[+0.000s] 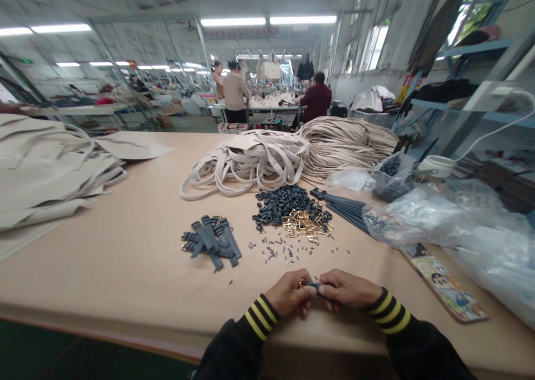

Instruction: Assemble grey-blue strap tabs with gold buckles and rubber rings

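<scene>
Close to the table's front edge, my left hand (293,292) and my right hand (350,288) meet, both closed on a small dark grey strap (311,284). A bit of gold metal, likely its buckle, shows at the left fingers; the rest is hidden by my fingertips. Beyond them lie many tiny dark pieces (273,253), scattered loose. Gold buckles (304,223) sit in a heap against a larger pile of dark strap loops (284,204). To the left is a stack of dark straps with buckles (211,240).
Cream strips (251,162) and a coiled strap bundle (351,143) lie at the back. Cream panels (45,174) cover the left side. Long dark strips (346,213), plastic bags (480,240) and a cartoon-printed case (449,288) are at right. Several people work farther off.
</scene>
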`<act>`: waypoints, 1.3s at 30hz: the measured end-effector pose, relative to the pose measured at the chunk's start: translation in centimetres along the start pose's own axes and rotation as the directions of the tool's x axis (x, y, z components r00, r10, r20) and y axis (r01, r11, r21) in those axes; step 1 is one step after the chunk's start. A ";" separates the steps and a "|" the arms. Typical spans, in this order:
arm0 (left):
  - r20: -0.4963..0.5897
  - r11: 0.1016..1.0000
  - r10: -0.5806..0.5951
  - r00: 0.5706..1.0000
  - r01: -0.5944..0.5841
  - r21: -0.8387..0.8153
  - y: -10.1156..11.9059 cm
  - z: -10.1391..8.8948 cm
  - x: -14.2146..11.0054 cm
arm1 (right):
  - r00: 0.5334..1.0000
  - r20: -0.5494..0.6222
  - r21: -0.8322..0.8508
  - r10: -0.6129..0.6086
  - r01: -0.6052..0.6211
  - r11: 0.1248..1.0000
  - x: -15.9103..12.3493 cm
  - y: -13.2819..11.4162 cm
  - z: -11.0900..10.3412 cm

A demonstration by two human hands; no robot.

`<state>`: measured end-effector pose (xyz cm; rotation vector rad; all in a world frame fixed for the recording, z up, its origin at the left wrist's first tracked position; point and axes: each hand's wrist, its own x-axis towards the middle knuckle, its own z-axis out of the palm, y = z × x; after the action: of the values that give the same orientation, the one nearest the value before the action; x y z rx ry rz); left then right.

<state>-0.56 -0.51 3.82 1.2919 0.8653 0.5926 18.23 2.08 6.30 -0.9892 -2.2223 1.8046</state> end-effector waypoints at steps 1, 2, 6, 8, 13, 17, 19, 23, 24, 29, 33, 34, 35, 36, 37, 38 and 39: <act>0.018 1.000 -0.015 1.000 0.015 -0.009 -0.1 0.1 0.0 | 1.000 0.001 -0.017 0.005 -0.004 1.000 0.0 0.0 0.1; 0.024 1.000 -0.021 0.999 0.022 -0.023 -0.2 0.2 0.1 | 1.000 -0.017 -0.041 -0.004 0.003 0.999 0.1 0.0 0.2; -0.026 0.995 -0.004 1.000 0.001 -0.105 -0.9 0.3 0.4 | 0.984 -0.162 -0.131 -0.070 0.049 0.990 0.9 0.6 0.4; -0.026 0.993 -0.013 1.000 0.010 -0.121 -0.9 0.0 0.6 | 0.981 -0.184 -0.125 -0.059 0.037 0.992 1.5 0.8 0.7; -0.120 0.998 0.065 0.991 -0.064 0.013 2.2 -3.6 -0.1 | 0.974 -0.195 -0.182 -0.116 0.081 0.980 3.0 0.0 0.1; -0.311 0.970 0.123 0.942 -0.048 0.238 6.7 -10.7 -2.4 | 0.866 -0.468 -0.334 -0.174 0.009 0.943 3.3 0.2 -4.0; -0.407 0.958 0.107 0.907 0.016 0.286 8.5 -14.9 -4.1 | 0.745 -0.646 -0.394 -0.168 -0.137 0.909 3.1 1.2 -6.9; -0.603 0.930 0.041 0.797 0.191 0.315 9.9 -22.9 -7.4 | 0.491 -0.857 -0.414 -0.155 -0.479 0.774 2.6 4.3 -12.2; -0.657 0.914 0.023 0.754 0.250 0.319 9.8 -24.7 -8.0 | 0.457 -0.877 -0.398 -0.149 -0.517 0.758 2.6 5.1 -13.0; -0.803 0.676 0.142 0.579 0.536 0.506 7.2 -30.0 -8.8 | 0.404 -0.905 -0.374 -0.134 -0.605 0.702 3.1 7.1 -14.3; -0.628 0.366 0.643 0.439 0.545 0.755 5.4 -26.4 -7.0 | 0.414 -0.900 -0.385 -0.136 -0.609 0.694 3.3 7.5 -14.5; -0.566 0.344 0.705 0.428 0.491 0.800 5.2 -24.4 -6.2 | 0.419 -0.897 -0.390 -0.140 -0.605 0.694 3.3 7.6 -14.6; -0.518 0.349 0.732 0.443 0.409 0.843 4.9 -22.1 -5.5 | 0.424 -0.894 -0.397 -0.144 -0.599 0.696 3.3 7.6 -14.6; -0.491 0.379 0.723 0.486 0.315 0.870 4.6 -19.6 -4.6 | 0.432 -0.889 -0.405 -0.151 -0.590 0.698 3.2 7.6 -14.7; -0.480 0.433 0.699 0.530 0.221 0.874 4.2 -17.0 -3.8 | 0.440 -0.884 -0.415 -0.159 -0.580 0.701 3.1 7.6 -14.7; -0.483 0.504 0.658 0.578 0.138 0.853 3.8 -14.4 -3.0 | 0.448 -0.877 -0.427 -0.171 -0.567 0.704 3.1 7.5 -14.7; -0.496 0.583 0.612 0.616 0.073 0.809 3.3 -12.0 -2.2 | 0.457 -0.869 -0.443 -0.188 -0.551 0.708 3.0 7.2 -14.5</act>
<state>-11.31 5.26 6.96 2.0795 1.7563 1.1649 25.73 16.39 3.00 -1.8191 -1.9711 0.0933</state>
